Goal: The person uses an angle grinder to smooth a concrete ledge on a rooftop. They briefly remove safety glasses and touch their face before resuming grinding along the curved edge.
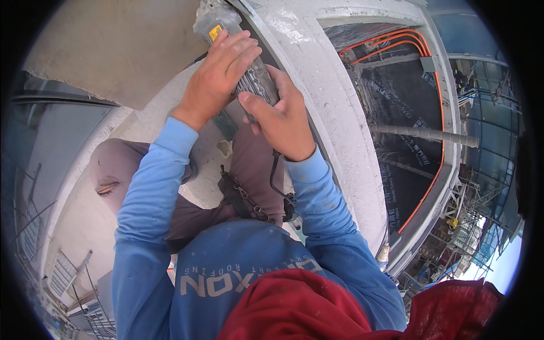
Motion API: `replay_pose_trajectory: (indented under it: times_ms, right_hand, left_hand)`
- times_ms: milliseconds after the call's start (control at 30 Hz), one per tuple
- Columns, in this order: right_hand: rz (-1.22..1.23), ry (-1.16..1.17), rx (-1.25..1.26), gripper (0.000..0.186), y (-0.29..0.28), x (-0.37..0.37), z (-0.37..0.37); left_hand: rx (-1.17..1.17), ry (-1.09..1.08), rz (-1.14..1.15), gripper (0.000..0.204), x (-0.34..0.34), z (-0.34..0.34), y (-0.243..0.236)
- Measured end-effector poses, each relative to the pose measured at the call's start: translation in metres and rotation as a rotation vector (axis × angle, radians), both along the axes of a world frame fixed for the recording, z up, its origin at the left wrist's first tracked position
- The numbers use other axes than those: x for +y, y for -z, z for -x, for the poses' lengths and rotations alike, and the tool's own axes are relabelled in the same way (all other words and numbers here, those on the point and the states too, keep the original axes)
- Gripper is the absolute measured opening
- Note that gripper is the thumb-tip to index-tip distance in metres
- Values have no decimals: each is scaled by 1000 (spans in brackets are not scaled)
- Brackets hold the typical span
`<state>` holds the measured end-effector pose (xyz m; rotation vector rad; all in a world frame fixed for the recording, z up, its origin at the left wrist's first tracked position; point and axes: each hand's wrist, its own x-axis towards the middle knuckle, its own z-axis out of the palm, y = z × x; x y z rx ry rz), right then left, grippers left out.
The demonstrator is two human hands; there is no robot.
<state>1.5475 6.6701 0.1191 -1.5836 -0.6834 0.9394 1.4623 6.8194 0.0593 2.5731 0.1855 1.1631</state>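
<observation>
A grey power tool (256, 79) with a ribbed body and a yellow patch near its dusty front end is gripped by both hands. My left hand (218, 76) wraps over its upper part. My right hand (283, 116) closes around its rear end, where a black cord (273, 178) drops down toward my lap. The tool's front end (211, 17) meets the edge where a white curved concrete curb (334, 113) joins a tan slab (122, 51). My blue sleeves reach up from below.
My knees in brown trousers (122, 167) rest on the pale concrete. A black chain and clip (243, 198) hang at my waist. Right of the curb lies a black membrane (405, 119) with orange conduits (436, 164) and a grey pipe (425, 134). Scaffolding and a building stand far below.
</observation>
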Motion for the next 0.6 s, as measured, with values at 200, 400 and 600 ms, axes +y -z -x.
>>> replay_pose_trajectory:
  times_ms: [200, 400, 600]
  right_hand:
    - [-18, -42, 34, 65, -3, 8, -6]
    - [-26, -47, 37, 65, 2, 15, -10]
    - [-20, -36, 34, 63, -3, 7, -6]
  left_hand:
    - [21, 0, -8, 52, 8, -4, 4]
    - [41, -19, -3, 54, 12, -8, 5]
    - [55, -13, -16, 52, 5, -4, -1]
